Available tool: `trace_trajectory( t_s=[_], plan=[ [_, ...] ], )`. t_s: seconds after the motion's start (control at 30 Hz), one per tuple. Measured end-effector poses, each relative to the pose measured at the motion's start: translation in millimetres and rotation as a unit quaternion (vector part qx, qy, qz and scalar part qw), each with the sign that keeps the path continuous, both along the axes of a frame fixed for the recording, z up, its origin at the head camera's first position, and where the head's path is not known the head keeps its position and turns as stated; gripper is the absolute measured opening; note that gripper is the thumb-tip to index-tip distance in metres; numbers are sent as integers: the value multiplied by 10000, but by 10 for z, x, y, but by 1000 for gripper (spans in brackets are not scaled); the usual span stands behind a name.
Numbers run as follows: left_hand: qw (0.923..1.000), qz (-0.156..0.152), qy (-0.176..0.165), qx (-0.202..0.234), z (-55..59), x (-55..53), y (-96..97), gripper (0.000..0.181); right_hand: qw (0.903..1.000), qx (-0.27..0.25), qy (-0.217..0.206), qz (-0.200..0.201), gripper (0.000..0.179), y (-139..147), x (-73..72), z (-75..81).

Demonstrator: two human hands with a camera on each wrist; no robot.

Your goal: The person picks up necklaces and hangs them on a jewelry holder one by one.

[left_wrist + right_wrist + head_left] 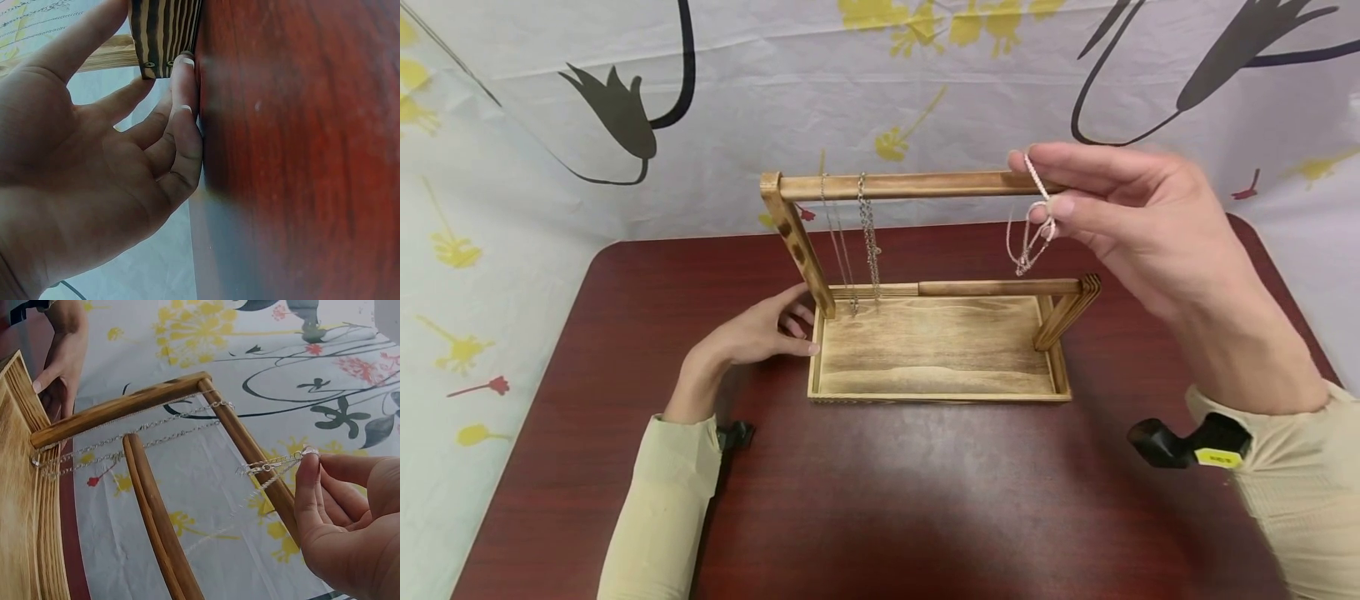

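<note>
A wooden jewelry stand (pixel 940 396) stands on the table, its shallow tray below and two horizontal bars above. Thin silver necklaces (pixel 868 225) hang over the upper bar (pixel 925 185) near its left end. My left hand (pixel 763 329) rests against the tray's left end, thumb on the rim; the left wrist view shows bent fingers touching the striped wooden end (pixel 165 37). Beside the upper bar's right end, my right hand (pixel 1150 212) pinches a silver chain (pixel 1037 179) between thumb and fingers. Its loops dangle beneath the fingertips. In the right wrist view the chain (pixel 265 467) crosses the bar; cannot tell if it touches.
The lower bar (pixel 1000 287) runs behind the tray, with an angled post (pixel 1063 315) at its right. Dark red table (pixel 910 500) surrounds the stand. A printed cloth (pixel 737 125) hangs close behind. Both wrists carry black cameras.
</note>
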State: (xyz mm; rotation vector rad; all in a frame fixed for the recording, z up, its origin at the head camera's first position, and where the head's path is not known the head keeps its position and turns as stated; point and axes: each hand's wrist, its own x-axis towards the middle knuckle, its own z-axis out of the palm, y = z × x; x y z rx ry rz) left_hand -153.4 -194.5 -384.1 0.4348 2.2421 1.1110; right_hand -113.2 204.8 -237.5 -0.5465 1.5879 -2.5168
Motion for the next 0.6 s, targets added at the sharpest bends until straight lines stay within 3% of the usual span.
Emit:
trace_trajectory(
  t_s=[0.23, 0.6],
  plan=[
    [10000, 8, 6, -21, 12, 1, 3, 98, 9990, -243, -215, 292, 45, -80, -1, -14],
    [10000, 20, 13, 30, -8, 1, -6, 98, 9992, 116, -194, 315, 43, -209, 17, -29]
  ],
)
